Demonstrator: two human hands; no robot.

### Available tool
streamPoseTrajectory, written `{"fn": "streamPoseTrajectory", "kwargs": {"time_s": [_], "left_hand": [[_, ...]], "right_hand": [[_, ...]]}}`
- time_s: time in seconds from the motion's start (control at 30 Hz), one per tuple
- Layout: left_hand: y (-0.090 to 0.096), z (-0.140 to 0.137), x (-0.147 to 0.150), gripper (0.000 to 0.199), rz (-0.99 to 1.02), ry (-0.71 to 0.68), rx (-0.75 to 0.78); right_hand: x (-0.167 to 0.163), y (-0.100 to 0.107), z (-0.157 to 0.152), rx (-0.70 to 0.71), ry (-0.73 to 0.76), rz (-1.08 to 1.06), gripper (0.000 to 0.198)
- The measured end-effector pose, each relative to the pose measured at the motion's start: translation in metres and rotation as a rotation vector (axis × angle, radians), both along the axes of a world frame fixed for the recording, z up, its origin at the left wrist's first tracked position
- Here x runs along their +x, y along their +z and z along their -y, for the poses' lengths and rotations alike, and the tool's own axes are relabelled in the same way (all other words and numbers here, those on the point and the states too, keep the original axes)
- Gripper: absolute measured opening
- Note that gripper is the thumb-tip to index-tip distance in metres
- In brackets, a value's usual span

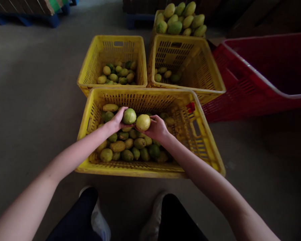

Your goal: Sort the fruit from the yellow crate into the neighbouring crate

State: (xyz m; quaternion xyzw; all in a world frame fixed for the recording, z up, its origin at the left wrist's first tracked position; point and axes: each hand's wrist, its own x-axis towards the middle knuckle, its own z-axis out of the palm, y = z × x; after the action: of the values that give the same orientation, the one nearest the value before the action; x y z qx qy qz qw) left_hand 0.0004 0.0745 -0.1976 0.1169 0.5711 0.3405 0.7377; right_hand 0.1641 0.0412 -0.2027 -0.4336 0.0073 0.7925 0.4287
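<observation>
My left hand is closed around a green lemon. Close beside it, my right hand grips a yellow lemon. Both hands are over the front yellow crate, where many green and yellow lemons cover part of the bottom. My fingers are partly hidden behind the two held fruits. A small red patch shows on the crate's right inner wall.
Behind stand a left yellow crate and a right yellow crate, each with some lemons inside. Farther back, another crate is heaped with fruit. A large red crate is at right. Blue pallets lie at the back.
</observation>
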Motion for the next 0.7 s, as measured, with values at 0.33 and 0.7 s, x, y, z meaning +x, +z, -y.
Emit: {"fn": "streamPoseTrajectory", "kwargs": {"time_s": [0.33,0.7], "left_hand": [[-0.0088,-0.0016,-0.0016,0.021,-0.091,-0.018,0.118],[0.0003,0.0031,0.001,0.025,0.02,0.015,0.21]], "right_hand": [[0.002,0.0027,-0.0011,0.027,-0.021,0.032,0.024],[0.0069,0.0011,-0.0028,0.106,-0.008,0.104,0.023]]}}
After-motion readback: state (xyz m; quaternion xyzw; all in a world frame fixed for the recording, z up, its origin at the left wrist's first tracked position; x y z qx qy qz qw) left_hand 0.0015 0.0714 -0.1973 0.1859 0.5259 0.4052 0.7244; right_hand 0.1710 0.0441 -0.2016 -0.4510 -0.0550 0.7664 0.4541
